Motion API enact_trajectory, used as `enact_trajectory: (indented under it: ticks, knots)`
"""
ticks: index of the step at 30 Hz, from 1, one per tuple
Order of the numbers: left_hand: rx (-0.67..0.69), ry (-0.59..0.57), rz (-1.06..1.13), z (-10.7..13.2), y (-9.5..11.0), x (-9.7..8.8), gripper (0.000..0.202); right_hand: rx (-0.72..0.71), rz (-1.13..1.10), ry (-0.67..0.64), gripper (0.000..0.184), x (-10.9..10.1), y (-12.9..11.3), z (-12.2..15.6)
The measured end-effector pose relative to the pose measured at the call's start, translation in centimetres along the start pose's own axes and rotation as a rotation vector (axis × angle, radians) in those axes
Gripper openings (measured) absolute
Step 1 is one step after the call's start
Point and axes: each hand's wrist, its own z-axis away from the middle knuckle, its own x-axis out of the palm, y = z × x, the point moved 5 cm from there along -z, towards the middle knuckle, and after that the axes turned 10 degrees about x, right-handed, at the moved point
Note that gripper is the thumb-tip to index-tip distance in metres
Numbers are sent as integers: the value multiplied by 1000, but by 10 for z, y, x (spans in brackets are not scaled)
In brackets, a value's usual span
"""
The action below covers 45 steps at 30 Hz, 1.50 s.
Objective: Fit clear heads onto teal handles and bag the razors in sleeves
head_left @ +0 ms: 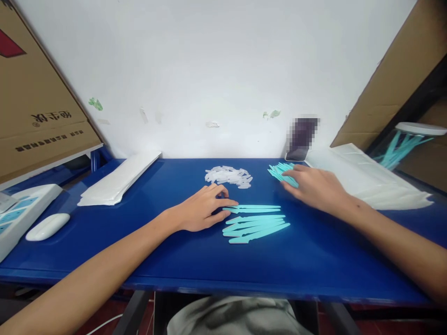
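Several turquoise eyebrow razors (256, 228) lie side by side in a loose row on the blue table. At the row's far side, my left hand (204, 209) has thumb and index finger closed around the left end of a razor (258, 207). My right hand (316, 186) reaches over a heap of more turquoise razors (279, 170) at the back right. Its thumb and index finger are apart, with their tips at the heap; the other fingers are partly hidden. Beyond my left hand lies a pile of small whitish translucent plastic pieces (228, 176).
A phone (301, 139) leans against the wall. White sheets (118, 179) lie at the left, and a white wrapping sheet (370, 179) at the right. A white mouse (48, 227), a white box (24, 209), cardboard (42, 93) and a container of turquoise sticks (401, 144) flank the table (174, 260).
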Motion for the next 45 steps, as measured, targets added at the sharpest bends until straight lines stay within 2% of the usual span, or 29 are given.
enact_trajectory:
  ticks: [2,5,13,20,23,26,31,33,38,45]
  knots:
    - [2,-9,6,0,1,0,42,79,22,-77,48,8,16,-8]
    - [8,-13,12,-1,1,0,42,122,-5,-167,45,17,24,-12]
    - [13,42,28,-1,2,-3,45,81,-95,-201,39,23,17,-10]
    - [20,76,21,0,1,-7,43,130,-141,-270,34,19,16,-9]
    - [22,82,19,1,0,-7,42,77,-151,-312,28,15,15,-6]
    - [19,84,18,1,-1,-8,41,-42,-214,-373,25,7,10,0]
    - [1,79,14,1,-3,-8,41,-185,-287,-471,27,-5,0,13]
    - [-8,77,1,1,-4,-8,42,-220,-285,-459,28,-7,-5,16]
    - [-39,78,-35,0,-6,-8,42,-313,-320,-319,35,-5,-18,16]
    - [-28,115,-47,-3,-5,-6,42,-340,-494,-271,42,2,-41,18]
